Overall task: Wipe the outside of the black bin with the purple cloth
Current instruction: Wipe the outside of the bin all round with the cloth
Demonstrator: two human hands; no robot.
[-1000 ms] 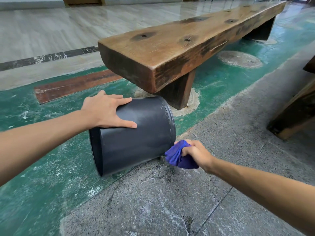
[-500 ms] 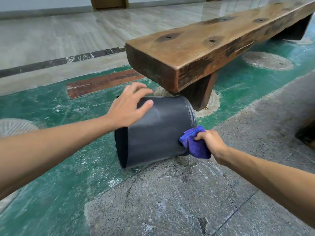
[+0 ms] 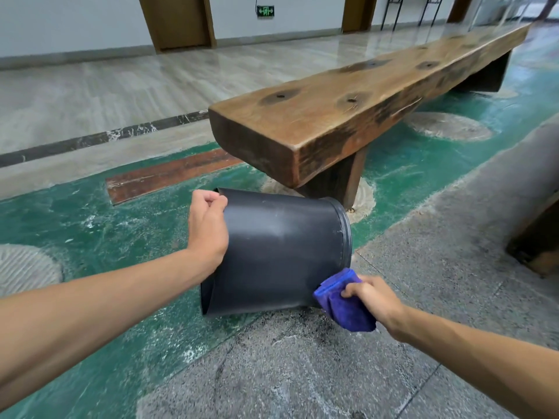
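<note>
The black bin (image 3: 281, 252) lies tipped on its side on the floor (image 3: 302, 373), just in front of the near end of a long wooden seat (image 3: 332, 122), its open mouth turned toward the left and its closed base toward the right. It sits where the green painted strip of floor meets the grey speckled paving, its lower edge touching the ground. The left hand (image 3: 207, 228) is curled over the rim at the mouth, fingers hooked round the edge, steadying the bin. The right hand (image 3: 370, 297) is closed round the bunched purple cloth (image 3: 341, 300), whose leading fold presses against the bin's outer wall low down, close to the base rim and the floor. The step in hand appears to be wiping the lower stretch of the side wall near the bottom end. Most of the upward-facing wall looks matt and dusty, with pale specks, so the job seems far from finished; whether the underside and far side are clean cannot be told from here. The next move probably calls for dragging the cloth along or around the wall with steady pressure while the left hand braces against it, then rolling the bin a little by its rim to bring fresh surface up. The risk is the round bin rolling or skidding away under the push.
</note>
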